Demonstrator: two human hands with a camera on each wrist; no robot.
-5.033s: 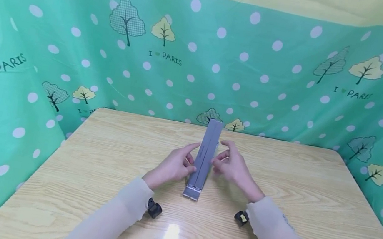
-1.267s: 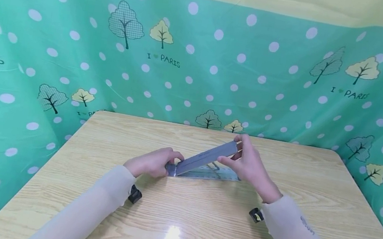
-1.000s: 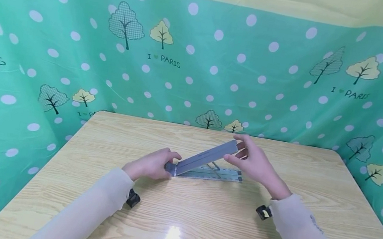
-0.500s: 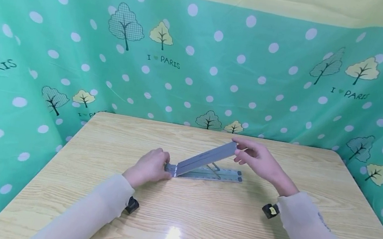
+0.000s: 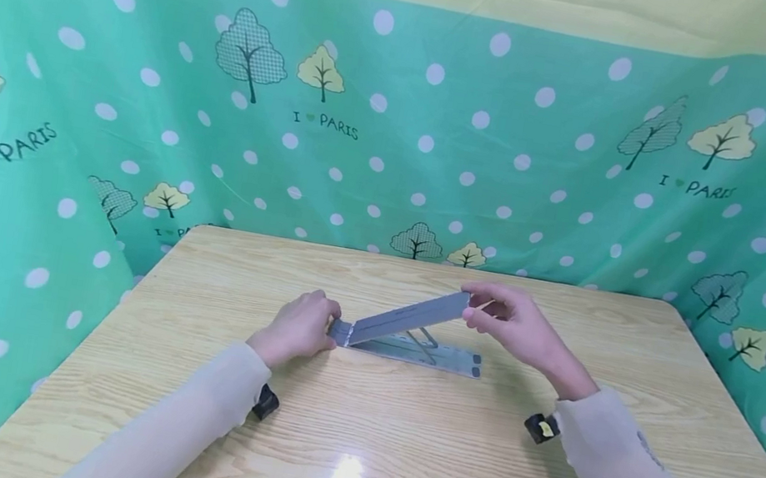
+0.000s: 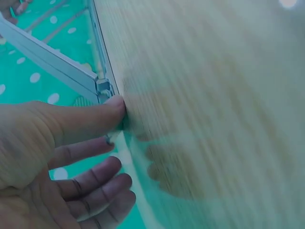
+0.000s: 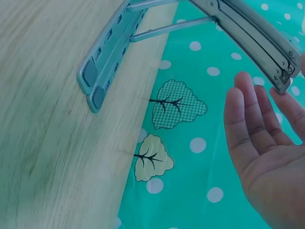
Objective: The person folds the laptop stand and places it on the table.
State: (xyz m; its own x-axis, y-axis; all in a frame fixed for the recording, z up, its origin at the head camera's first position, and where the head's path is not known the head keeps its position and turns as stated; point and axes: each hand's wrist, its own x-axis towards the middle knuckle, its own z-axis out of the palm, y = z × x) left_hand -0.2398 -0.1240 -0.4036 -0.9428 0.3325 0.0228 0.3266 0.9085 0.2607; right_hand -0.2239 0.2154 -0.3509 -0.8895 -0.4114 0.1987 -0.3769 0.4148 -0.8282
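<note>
A grey folding laptop stand [image 5: 408, 318] lies crosswise on the table, its hinge at the left and its upper arm tilted up to the right. The flat base [image 5: 457, 361] has dark pads at its far end, and thin struts [image 7: 174, 27] link it to the raised arm. At the hinge end, my left hand [image 5: 298, 329] pinches the short lip; the left wrist view has the thumb on its near edge and the other fingers spread below. My right hand [image 5: 516, 326] pinches the raised tip between thumb and forefinger, its other fingers loosely extended in the right wrist view.
The wood-grain table [image 5: 394, 444] reaches back to a green dotted curtain [image 5: 405, 107] printed with trees. A black wrist camera [image 5: 541, 427] hangs under the right sleeve, another [image 5: 266, 403] under the left.
Earlier the stand lay folded, pointing away between both hands; now it is turned sideways and opened. Over the last half second its raised tip dips slightly and its base swings a little nearer.
</note>
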